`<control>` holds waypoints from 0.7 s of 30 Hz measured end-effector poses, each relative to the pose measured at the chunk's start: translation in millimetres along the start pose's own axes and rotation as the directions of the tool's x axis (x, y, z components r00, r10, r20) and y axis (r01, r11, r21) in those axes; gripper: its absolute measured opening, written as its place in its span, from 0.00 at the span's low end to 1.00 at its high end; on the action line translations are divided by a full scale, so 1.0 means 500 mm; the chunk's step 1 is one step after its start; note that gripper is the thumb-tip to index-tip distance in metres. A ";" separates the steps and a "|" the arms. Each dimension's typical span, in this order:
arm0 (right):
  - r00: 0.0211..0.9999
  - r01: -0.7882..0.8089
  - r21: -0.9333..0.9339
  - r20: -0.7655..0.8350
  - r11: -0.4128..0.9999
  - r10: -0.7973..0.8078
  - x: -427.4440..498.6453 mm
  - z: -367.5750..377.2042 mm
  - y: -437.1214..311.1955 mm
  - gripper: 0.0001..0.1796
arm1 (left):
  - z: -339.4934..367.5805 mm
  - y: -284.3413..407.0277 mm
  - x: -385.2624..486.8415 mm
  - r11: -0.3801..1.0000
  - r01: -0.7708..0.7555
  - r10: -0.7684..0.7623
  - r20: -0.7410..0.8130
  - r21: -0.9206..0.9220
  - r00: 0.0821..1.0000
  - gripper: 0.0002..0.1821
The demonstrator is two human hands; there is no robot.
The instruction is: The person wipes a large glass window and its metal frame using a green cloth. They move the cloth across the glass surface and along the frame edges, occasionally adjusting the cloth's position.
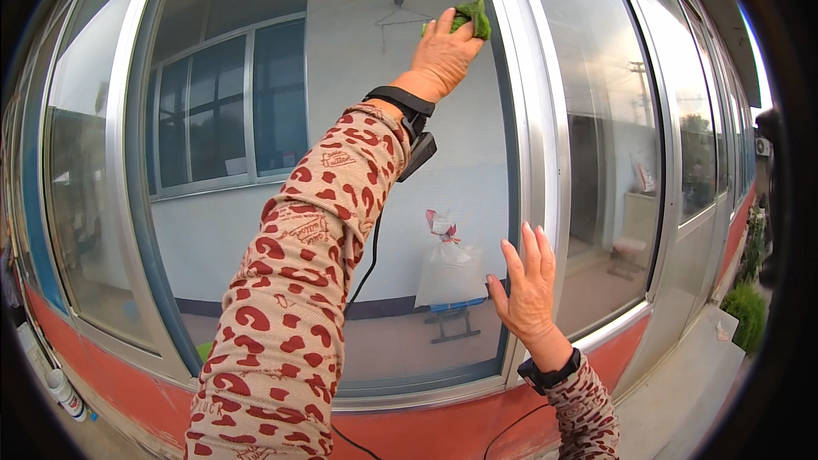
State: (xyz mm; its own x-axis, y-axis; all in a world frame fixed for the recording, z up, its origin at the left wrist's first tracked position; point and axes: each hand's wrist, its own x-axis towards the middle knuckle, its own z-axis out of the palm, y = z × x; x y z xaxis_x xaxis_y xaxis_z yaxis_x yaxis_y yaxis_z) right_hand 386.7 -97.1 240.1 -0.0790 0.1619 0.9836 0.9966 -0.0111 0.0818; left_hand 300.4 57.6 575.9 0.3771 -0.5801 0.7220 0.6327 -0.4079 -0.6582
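Note:
My left hand (447, 48) is raised to the upper right of a large window pane (396, 115), its fingers on a crumpled green cloth (473, 18) that lies against the glass near the metal frame. Lower on the right, my right hand (530, 287) has its fingers spread in front of the aluminium window frame (543, 166) and holds nothing; whether it touches the frame, I cannot tell. Both wrists wear black straps, and patterned sleeves cover the arms. A tied plastic bag (450, 271) on a small stool (450, 321) shows through the glass.
A red-painted wall (422, 431) runs below the windows. Black cables hang near both arms. At the lower left stands a white bottle (64, 390). A pale ledge (690, 370) and green plants (744, 316) lie at the right. An inner window (223, 102) shows behind the glass.

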 end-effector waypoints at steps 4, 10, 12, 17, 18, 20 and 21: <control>1.000 -0.020 -0.080 -0.002 0.997 0.020 0.060 0.050 0.021 0.40 | -0.007 -0.011 0.056 0.974 -0.121 0.118 0.025 0.192 0.993 0.21; 1.000 0.004 -0.165 -0.012 0.986 -0.006 0.025 0.078 0.030 0.42 | -0.013 -0.077 0.090 0.962 -0.026 -0.024 0.177 0.271 0.984 0.22; 1.000 -0.011 -0.169 -0.012 0.986 0.009 0.021 0.079 0.042 0.42 | -0.020 -0.118 0.095 0.940 -0.015 -0.071 0.239 0.340 0.969 0.22; 0.999 -0.006 -0.186 -0.035 0.983 -0.001 0.022 0.087 0.100 0.41 | -0.099 -0.341 -0.023 0.902 0.138 -0.260 0.260 0.410 0.930 0.22; 0.998 0.010 -0.184 -0.062 0.983 -0.022 0.021 0.084 0.125 0.41 | -0.119 -0.380 -0.059 0.865 0.174 -0.318 0.246 0.470 0.915 0.23; 0.997 0.010 -0.202 -0.073 0.979 -0.025 0.028 0.070 0.180 0.40 | -0.173 -0.452 -0.117 0.759 0.244 -0.451 0.218 0.604 0.865 0.24; 0.997 0.010 -0.206 -0.074 0.979 -0.025 0.030 0.064 0.206 0.40 | -0.205 -0.479 -0.139 0.697 0.312 -0.554 0.208 0.646 0.806 0.24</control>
State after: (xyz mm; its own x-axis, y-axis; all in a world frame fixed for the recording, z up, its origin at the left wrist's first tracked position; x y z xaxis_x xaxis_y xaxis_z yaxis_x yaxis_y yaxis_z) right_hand 489.0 -64.2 258.2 -0.1059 0.0885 0.9904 0.9695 -0.2124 0.1226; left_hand 53.1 123.3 661.6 0.0942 -0.0949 0.9910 0.9954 -0.0098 -0.0956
